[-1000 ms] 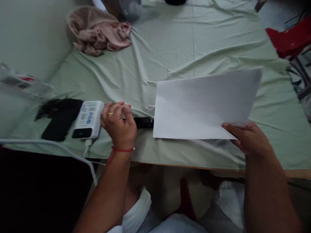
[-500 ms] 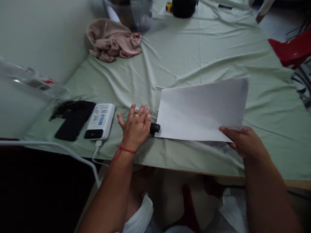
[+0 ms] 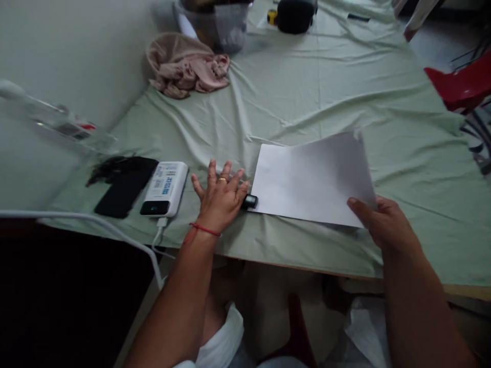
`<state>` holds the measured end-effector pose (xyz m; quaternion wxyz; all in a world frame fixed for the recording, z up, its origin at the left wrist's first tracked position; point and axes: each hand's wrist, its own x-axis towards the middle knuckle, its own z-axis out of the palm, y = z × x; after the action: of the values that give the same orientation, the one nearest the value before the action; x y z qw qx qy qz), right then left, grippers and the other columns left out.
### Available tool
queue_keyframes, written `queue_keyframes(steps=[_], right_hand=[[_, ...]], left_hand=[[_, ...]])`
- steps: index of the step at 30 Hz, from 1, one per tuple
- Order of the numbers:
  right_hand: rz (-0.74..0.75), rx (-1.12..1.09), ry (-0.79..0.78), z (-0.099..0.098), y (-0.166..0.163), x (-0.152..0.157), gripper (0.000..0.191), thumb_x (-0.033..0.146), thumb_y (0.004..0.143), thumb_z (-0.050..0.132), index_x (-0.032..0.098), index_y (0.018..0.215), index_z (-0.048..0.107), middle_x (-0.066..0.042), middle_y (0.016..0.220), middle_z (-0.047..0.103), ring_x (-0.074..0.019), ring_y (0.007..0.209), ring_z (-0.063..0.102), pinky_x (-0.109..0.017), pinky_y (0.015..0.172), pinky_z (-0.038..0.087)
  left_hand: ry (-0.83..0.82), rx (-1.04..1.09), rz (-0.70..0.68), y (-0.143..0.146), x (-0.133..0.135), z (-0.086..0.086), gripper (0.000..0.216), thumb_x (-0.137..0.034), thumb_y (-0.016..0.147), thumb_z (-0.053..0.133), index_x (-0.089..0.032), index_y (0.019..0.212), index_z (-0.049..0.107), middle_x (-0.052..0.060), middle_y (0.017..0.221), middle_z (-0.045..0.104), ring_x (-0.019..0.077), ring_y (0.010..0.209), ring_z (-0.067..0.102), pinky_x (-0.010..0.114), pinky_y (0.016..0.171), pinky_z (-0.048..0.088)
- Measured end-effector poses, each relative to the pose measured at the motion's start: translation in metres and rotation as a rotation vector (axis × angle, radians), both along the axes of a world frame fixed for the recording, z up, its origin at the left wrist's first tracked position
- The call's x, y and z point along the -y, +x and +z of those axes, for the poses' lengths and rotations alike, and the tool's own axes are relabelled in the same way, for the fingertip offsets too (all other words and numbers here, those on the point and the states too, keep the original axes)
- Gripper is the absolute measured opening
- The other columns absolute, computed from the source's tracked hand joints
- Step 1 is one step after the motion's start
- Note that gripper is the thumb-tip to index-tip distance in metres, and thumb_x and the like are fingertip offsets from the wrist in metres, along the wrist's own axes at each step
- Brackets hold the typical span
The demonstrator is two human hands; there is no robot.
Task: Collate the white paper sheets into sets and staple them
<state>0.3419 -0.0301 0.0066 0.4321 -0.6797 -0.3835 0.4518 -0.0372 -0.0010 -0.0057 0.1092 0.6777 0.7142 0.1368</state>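
My left hand (image 3: 224,200) lies palm down at the left end of a white sheet of paper (image 3: 299,181), fingers spread. From under it, on the little-finger side, sticks out the end of a black object (image 3: 251,201); the rest is covered, so its kind is unclear. This end touches the paper's near left corner. My right hand (image 3: 389,222) pinches the paper's near right corner, thumb on top and fingers beneath. The paper's right side curves up off the cloth, while its left part looks flat.
Left of my left hand are a white power bank (image 3: 164,189) with a cable and a dark flat item (image 3: 125,191). A pink cloth (image 3: 192,71), a grey bin (image 3: 230,30) and a black case (image 3: 294,15) stand farther back. A red chair (image 3: 458,87) is at right.
The paper's right edge has bent further up and inward to the left, held by my right hand. My left hand has stayed nearly in place. The whole view has shifted slightly.
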Motion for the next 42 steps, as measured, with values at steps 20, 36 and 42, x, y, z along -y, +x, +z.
queue_keyframes(steps=[20,36,42], right_hand=[[-0.305,-0.191,0.168,-0.006,0.036,0.002,0.048,0.042,0.053,0.116,0.030,0.084,0.082,-0.001,0.089,0.088,-0.0206,0.073,0.075,-0.035,0.063,0.066],[-0.342,-0.114,0.232,-0.016,0.041,-0.006,0.050,0.056,0.060,0.115,0.030,0.090,0.086,0.002,0.082,0.084,-0.0211,0.075,0.073,-0.036,0.073,0.066],[-0.348,-0.097,0.186,-0.013,0.046,-0.004,0.051,0.062,0.058,0.115,0.034,0.089,0.086,-0.002,0.082,0.085,-0.0304,0.079,0.081,-0.042,0.066,0.068]], left_hand=[[0.131,1.370,0.143,0.056,0.008,0.011,0.053,-0.070,0.098,0.094,-0.026,0.124,0.080,0.010,0.117,0.086,0.0245,0.106,0.083,0.032,0.083,0.066],[-0.193,1.400,0.164,0.080,-0.006,0.004,0.067,-0.071,0.063,0.120,-0.022,0.084,0.080,-0.003,0.071,0.072,0.0155,0.068,0.064,0.026,0.065,0.054],[-0.265,1.402,0.189,0.088,-0.009,0.001,0.068,-0.070,0.061,0.122,-0.022,0.082,0.078,-0.002,0.066,0.071,0.0187,0.065,0.068,0.030,0.062,0.055]])
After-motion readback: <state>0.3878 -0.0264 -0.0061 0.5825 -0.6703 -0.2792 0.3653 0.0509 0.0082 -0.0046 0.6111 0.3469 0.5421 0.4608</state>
